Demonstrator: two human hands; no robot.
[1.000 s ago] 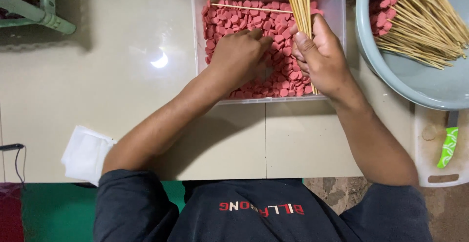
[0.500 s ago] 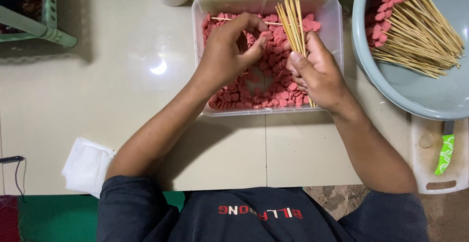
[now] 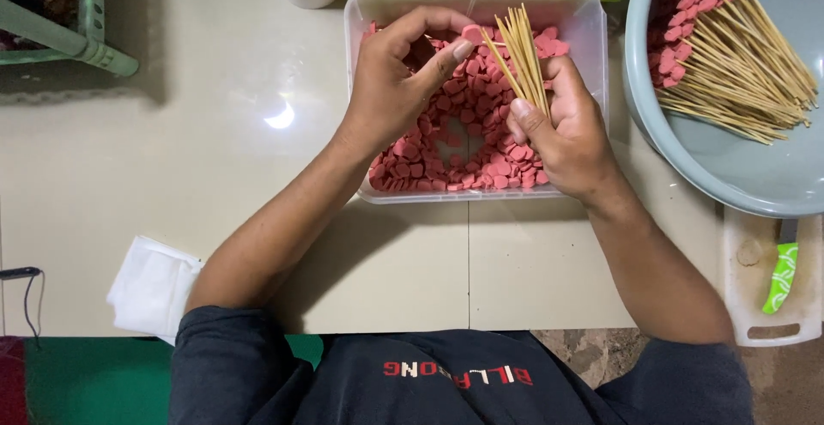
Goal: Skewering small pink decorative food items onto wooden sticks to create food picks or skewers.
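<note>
over the clear tub (image 3: 584,21) of pink discs (image 3: 446,154), the left hand (image 3: 399,81) pinches one pink slice (image 3: 471,33) between curled thumb and fingers, while the right hand (image 3: 562,129) is closed around a bundle of bamboo skewers (image 3: 522,51).

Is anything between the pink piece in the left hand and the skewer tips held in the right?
Nothing visible. The left hand pinches a small round pink slice right beside the tips of the bundle of thin wooden skewers held by the right hand, above the clear plastic tub.
</note>
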